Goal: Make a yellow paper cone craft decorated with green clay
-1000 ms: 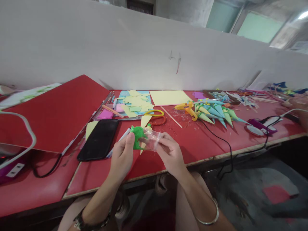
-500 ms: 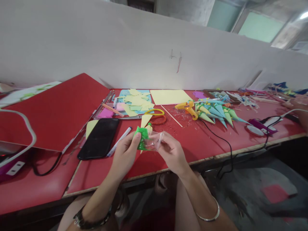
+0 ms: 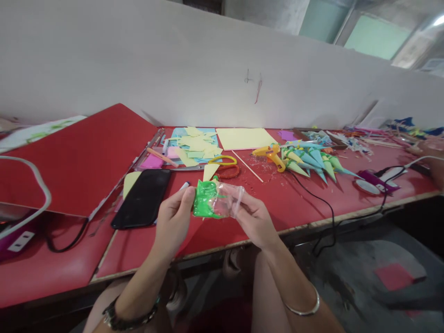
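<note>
A small clear plastic bag (image 3: 224, 202) with bright green material (image 3: 205, 199) in its left part is held over the front of the red table. My left hand (image 3: 176, 215) pinches its green left edge between thumb and fingers. The clear right end is gripped by my right hand (image 3: 252, 213), whose fingers are partly behind the plastic. Just behind the bag lie a yellow paper piece (image 3: 210, 171) and scissors with yellow and red handles (image 3: 227, 161). A black phone (image 3: 141, 199) rests left of my left hand, beside a partly hidden pen (image 3: 185, 186).
A yellow glue gun (image 3: 272, 155) lies near yellow and blue paper cones (image 3: 308, 159). Cut papers (image 3: 197, 145), a thin stick (image 3: 247, 165) and a red board (image 3: 79, 162) are on the table (image 3: 222, 236). At the far right, another person's hand (image 3: 430, 149) shows. A black cable crosses the front edge.
My hands have moved slightly apart, and the bag is stretched wider between them. More of the green material shows, as my left thumb covers less of it.
</note>
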Demonstrator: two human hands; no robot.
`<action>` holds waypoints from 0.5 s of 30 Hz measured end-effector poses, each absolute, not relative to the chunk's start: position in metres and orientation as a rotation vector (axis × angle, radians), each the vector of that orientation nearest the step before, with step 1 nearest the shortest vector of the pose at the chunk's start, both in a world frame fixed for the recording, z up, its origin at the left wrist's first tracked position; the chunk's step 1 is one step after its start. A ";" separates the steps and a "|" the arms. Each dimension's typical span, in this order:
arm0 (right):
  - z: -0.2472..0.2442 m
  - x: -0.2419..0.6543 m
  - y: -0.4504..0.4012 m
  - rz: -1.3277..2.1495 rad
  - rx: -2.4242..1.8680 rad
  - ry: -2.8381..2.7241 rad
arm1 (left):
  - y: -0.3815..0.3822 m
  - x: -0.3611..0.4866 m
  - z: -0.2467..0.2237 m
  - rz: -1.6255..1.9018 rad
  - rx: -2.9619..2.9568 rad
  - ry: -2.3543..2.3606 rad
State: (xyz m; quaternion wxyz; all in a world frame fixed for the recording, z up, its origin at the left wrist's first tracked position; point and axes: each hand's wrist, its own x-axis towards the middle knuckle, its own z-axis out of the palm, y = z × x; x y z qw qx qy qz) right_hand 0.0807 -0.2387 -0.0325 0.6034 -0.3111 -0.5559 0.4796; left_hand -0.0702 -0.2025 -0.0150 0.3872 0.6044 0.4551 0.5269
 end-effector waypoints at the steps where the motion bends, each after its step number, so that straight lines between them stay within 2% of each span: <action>1: -0.032 0.082 -0.239 1.077 -0.759 -1.297 | -0.202 -0.071 -0.014 1.331 1.552 1.172; 8: -0.022 0.081 -0.241 0.899 -0.867 -1.553 | -0.203 -0.067 -0.014 1.143 1.663 1.030; 15: -0.025 0.079 -0.242 0.868 -0.887 -1.640 | -0.204 -0.066 -0.015 1.166 1.755 1.098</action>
